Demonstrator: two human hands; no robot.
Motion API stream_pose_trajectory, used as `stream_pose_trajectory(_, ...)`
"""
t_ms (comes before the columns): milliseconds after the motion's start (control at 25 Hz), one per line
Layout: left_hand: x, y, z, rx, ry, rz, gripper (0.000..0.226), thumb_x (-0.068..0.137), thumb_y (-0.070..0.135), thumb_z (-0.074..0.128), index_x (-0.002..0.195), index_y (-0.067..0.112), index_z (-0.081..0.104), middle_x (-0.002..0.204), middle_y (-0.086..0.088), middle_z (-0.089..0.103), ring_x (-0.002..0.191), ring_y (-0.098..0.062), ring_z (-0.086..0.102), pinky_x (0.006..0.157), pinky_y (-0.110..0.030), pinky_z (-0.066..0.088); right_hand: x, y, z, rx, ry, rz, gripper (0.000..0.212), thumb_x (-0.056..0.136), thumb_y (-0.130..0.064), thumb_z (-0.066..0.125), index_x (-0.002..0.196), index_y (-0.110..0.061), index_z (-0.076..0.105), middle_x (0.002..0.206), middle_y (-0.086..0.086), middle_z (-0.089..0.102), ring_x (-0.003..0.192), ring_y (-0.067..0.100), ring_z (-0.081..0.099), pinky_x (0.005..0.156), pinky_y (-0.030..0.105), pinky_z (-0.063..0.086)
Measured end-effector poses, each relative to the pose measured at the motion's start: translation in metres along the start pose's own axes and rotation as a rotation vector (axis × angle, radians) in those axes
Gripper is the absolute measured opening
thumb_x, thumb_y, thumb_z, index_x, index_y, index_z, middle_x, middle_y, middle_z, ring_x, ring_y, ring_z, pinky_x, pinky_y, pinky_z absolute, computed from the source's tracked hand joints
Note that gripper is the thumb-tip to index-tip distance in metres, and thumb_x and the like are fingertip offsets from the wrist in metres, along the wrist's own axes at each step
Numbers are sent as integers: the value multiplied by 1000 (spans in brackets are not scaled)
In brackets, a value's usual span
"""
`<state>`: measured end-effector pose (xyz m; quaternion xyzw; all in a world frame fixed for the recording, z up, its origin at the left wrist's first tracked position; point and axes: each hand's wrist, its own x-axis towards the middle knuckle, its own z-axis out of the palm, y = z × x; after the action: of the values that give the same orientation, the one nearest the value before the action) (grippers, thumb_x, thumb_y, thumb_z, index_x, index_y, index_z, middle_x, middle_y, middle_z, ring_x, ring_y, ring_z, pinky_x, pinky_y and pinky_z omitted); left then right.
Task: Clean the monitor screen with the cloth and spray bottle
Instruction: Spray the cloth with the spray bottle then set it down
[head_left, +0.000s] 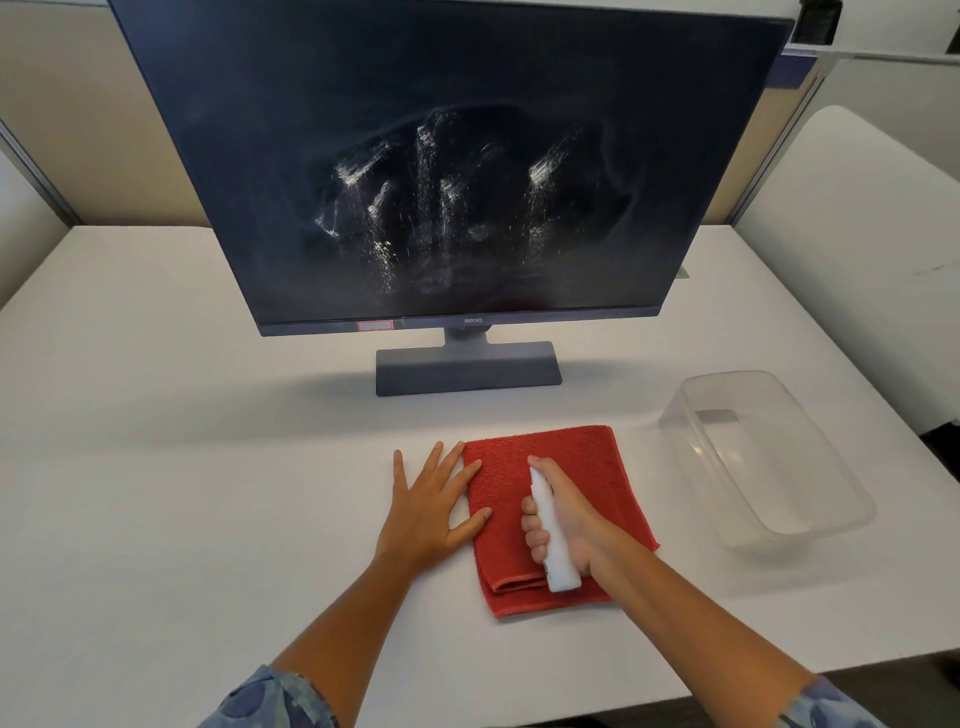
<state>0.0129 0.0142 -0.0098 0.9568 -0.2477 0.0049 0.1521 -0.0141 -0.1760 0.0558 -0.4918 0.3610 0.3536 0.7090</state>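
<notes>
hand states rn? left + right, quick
Left hand: open, flat, fingertips on red cloth edge.
Right hand: closed around white spray bottle, above the cloth.

A wide dark flat-panel monitor (452, 161) stands upright on a grey rectangular base, its screen off and streaked with white spray droplets across the middle. In front of it a folded red terry cloth (592, 457) lies flat. Above the cloth, a slim white spray bottle (553, 540) tilts nozzle-forward toward the screen.

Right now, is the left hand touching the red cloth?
Touching: the head view shows the left hand flat, its fingers overlapping the red cloth's left edge.
</notes>
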Motion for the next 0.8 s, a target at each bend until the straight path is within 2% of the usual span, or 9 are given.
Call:
stream_pose_trajectory(240, 1, -1, 1, -10, 9, -1, 67, 85, 68, 23, 141, 31, 31, 154, 0, 25, 144, -22, 14, 112, -58, -11, 8, -12, 4, 45, 32, -9, 48, 74, -55, 48, 48, -16, 39, 41, 0, 39, 30, 14, 32, 38, 14, 30)
stream_pose_trajectory(360, 1, 0, 1, -14, 12, 2, 67, 85, 68, 23, 141, 31, 32, 154, 0, 25, 144, -23, 14, 112, -59, -10, 8, -12, -1, 111, 21, 10, 48, 76, -55, 49, 49, -16, 40, 40, 0, 42, 29, 13, 35, 37, 13, 32)
stream_pose_trajectory(600, 2, 0, 1, -22, 9, 3, 68, 85, 68, 23, 141, 30, 31, 154, -1, 25, 144, -23, 15, 112, -60, -9, -1, 5, -10, 160, -220, 126, 58, 72, -67, 58, 56, -13, 49, 47, 3, 50, 34, 13, 45, 36, 17, 40)
stream_pose_trajectory(680, 2, 0, 1, -16, 5, 1, 68, 85, 68, 23, 141, 31, 31, 154, 0, 25, 144, -23, 14, 112, -60, -9, -4, 12, -8, 141, -267, 92, 49, 73, -57, 67, 65, -10, 54, 60, 7, 54, 44, 17, 53, 41, 21, 46)
stream_pose_trajectory(800, 2, 0, 1, -6, -7, -7, 68, 84, 69, 19, 142, 32, 28, 155, 1, 22, 144, -22, 11, 112, -58, -13, -6, 18, -3, 194, -245, -29, 33, 67, -25, 80, 82, -5, 59, 69, 11, 58, 59, 21, 62, 50, 30, 56)
